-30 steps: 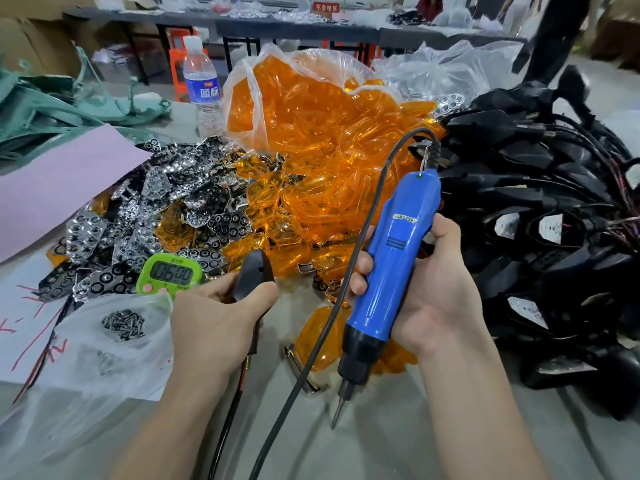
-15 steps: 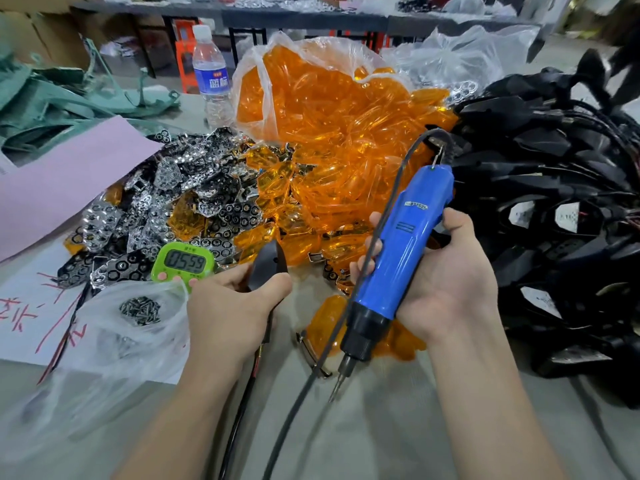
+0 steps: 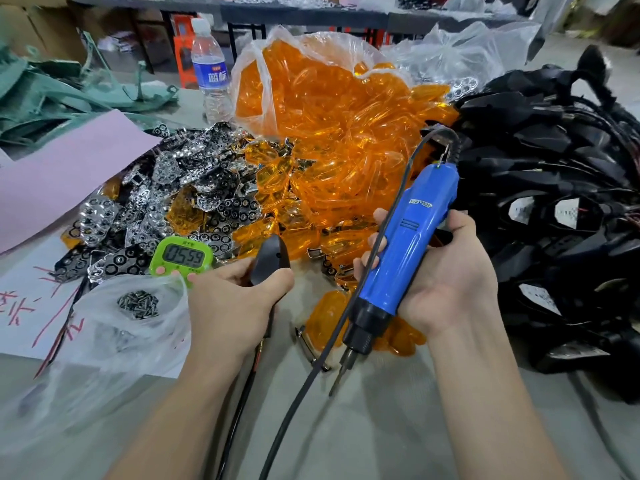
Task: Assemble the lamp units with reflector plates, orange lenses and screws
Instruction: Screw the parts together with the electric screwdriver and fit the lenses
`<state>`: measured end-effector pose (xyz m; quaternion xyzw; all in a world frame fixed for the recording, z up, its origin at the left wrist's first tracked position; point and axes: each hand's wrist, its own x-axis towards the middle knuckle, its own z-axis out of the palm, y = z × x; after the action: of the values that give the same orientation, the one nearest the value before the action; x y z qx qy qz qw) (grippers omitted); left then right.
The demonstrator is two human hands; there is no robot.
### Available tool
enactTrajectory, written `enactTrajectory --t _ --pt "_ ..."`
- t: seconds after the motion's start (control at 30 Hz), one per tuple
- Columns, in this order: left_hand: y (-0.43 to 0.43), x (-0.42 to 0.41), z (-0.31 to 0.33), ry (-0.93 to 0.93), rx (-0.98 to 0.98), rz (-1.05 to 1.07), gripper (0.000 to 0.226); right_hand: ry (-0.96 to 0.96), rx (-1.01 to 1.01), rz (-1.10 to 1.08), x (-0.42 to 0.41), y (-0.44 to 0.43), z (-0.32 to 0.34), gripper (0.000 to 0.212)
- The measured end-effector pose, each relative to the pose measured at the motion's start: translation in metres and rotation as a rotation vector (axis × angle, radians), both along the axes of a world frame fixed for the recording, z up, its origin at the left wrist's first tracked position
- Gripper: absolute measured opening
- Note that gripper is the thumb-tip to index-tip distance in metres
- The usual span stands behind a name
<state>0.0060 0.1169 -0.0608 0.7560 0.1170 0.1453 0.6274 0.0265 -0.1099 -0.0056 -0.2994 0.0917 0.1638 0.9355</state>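
The left hand (image 3: 235,306), just right of the green timer (image 3: 182,258), has its fingers curled round a black lamp unit (image 3: 270,259), with the thumb laid along the unit's near edge. The unit's narrow end points up and away, probably so the hand can turn it to take parts. Its thin wire hangs down past the wrist.

Further right of the timer, the right hand (image 3: 446,275) is wrapped round a blue electric screwdriver (image 3: 408,244). The tool is tilted with its bit pointing down at the table and touching nothing, which looks like a waiting grip rather than a driving one.

The supplies sit around the timer within reach:
- The screws (image 3: 138,304) are in a clear bag just below it.
- The reflector plates (image 3: 166,202) are heaped above and to its left.
- The orange lenses (image 3: 339,140) spill from a bag above and to its right.
- A pile of black housings (image 3: 554,202) lies far to its right.
- One loose lens (image 3: 329,317) lies flat on the table right of the timer, beneath the screwdriver.

The left hand covers most of the lamp unit, so I cannot tell whether a plate or lens is already seated in it. No screw shows on the bit. The left fingertips are hidden behind the unit, and the far bench behind everything is too blurred to read.
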Motion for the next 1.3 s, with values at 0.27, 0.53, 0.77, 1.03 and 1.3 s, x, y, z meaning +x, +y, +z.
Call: enactTrajectory --t 0.27,0.53,0.77,1.03,1.3 --pt "-0.001 -0.003 0.004 -0.001 0.015 -0.010 0.029 -0.053 -0.058 0.069 0.000 -0.001 0.004 0.061" --pt "-0.001 -0.004 0.003 -0.002 0.023 -0.025 0.027 -0.023 -0.065 0.026 -0.001 -0.002 0.004 0.070" --pt "-0.003 -0.002 -0.001 -0.038 0.014 -0.051 0.028 -0.021 -0.023 -0.020 -0.001 -0.002 0.006 0.083" --pt "-0.006 -0.006 0.003 -0.073 0.082 -0.080 0.023 -0.037 0.052 -0.044 -0.002 0.000 0.008 0.070" --pt "-0.010 -0.017 0.011 -0.120 0.230 -0.153 0.019 -0.255 0.088 -0.322 -0.010 0.008 0.016 0.014"
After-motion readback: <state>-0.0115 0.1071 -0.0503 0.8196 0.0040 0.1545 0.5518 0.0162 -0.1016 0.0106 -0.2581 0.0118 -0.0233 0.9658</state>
